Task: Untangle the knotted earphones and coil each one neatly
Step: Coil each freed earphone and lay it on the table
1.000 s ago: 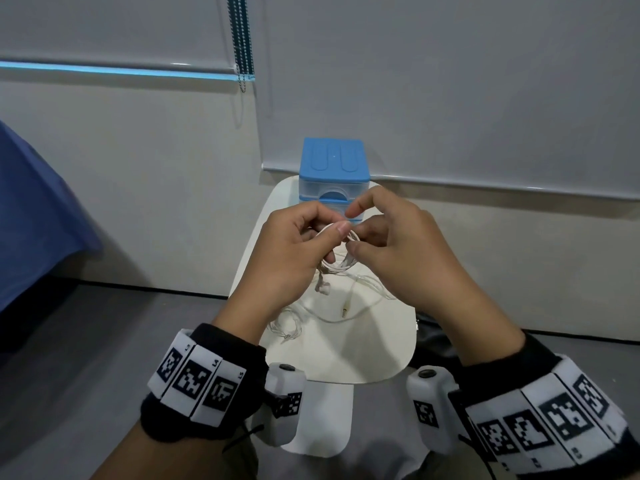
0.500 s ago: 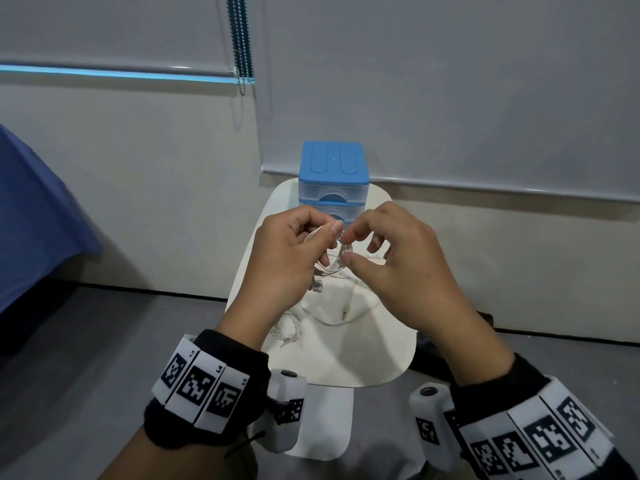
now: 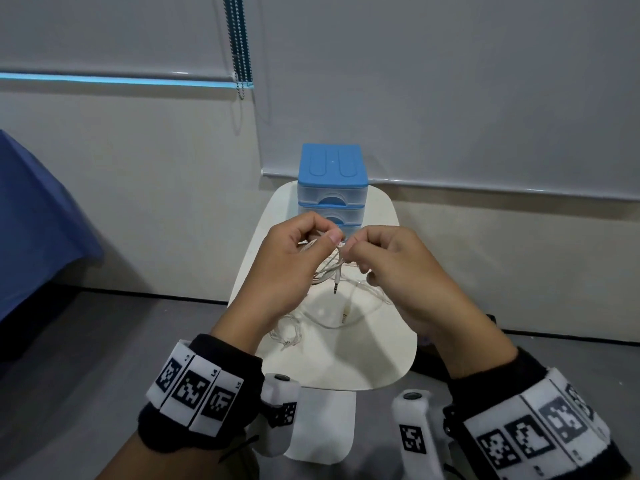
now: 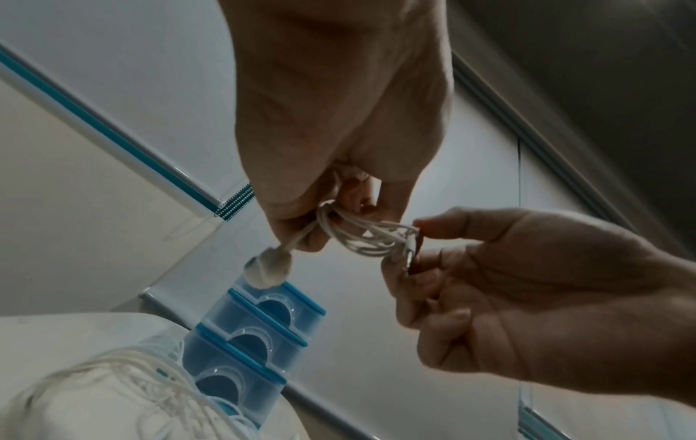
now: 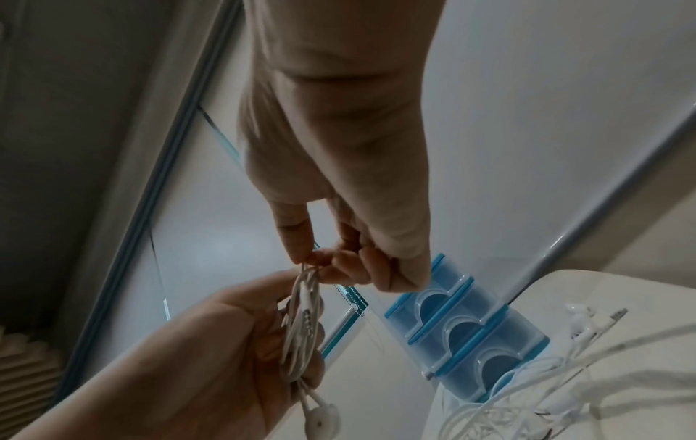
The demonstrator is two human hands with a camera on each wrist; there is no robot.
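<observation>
Nearest to the person, both hands are up in the air over the small white oval table. The left hand has its fingers curled around one end of a small bundle of thin white earphone wire, and a white earbud hangs down from that end. The right hand pinches the other end of the bundle between thumb and first finger. So the bundle lies long-ways from one hand to the other, and the two hands are almost touching. It looks like the person is winding this earphone into a coil. The head view shows a metal plug hanging under the hands, and the left wrist view shows the loops best. Under the hands, more loose white wire lies on the table. Farther back stands a little blue and clear plastic drawer box, near the wall.
</observation>
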